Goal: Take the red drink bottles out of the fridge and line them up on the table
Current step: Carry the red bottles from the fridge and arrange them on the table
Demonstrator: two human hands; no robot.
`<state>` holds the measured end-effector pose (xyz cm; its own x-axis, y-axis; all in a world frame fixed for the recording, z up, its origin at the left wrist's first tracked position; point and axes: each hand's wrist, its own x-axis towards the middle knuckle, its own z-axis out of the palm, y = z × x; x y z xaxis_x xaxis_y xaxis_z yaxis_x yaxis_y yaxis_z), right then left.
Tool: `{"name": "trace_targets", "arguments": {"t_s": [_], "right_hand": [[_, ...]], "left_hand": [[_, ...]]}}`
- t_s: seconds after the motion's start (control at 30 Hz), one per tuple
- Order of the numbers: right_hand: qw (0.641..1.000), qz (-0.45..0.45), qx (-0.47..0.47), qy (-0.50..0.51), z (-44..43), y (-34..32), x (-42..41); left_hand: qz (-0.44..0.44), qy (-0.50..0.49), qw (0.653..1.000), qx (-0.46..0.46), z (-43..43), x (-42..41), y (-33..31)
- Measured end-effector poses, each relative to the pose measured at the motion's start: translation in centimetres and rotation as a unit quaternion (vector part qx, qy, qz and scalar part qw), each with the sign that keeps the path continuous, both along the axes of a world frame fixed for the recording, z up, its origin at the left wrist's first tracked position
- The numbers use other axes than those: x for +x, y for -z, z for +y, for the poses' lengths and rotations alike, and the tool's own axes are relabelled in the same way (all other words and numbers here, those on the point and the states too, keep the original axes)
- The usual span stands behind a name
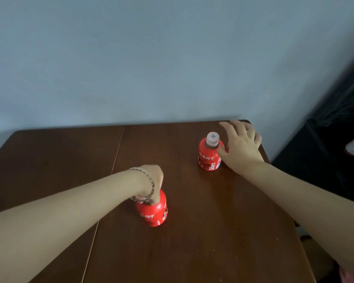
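— How many bottles?
— Two, both red: the near bottle (154, 213) and the far bottle (209, 158).
— Tables?
— One table (192, 252).
— Hands?
— Two: left hand (152, 180), right hand (241, 144). One bracelet (151, 185).

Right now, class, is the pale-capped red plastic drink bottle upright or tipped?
Upright: the pale-capped red plastic drink bottle stands base-down on the brown wooden table, cap uppermost.
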<state>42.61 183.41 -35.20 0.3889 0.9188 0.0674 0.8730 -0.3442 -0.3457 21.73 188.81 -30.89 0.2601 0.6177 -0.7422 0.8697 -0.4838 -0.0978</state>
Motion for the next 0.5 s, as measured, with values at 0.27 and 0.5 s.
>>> {"name": "trace_targets", "arguments": {"t_s": [0.27,0.5], "right_hand": [[0.94,0.318,-0.026,0.119,-1.1,2.8,3.5],[0.935,0.334,-0.023,0.119,-1.1,5.0,4.6]], "left_hand": [[-0.198,-0.065,0.966,0.154,3.7,4.9,1.5],[-0.378,-0.116,0.908,0.135,4.9,8.0,2.8]]}}
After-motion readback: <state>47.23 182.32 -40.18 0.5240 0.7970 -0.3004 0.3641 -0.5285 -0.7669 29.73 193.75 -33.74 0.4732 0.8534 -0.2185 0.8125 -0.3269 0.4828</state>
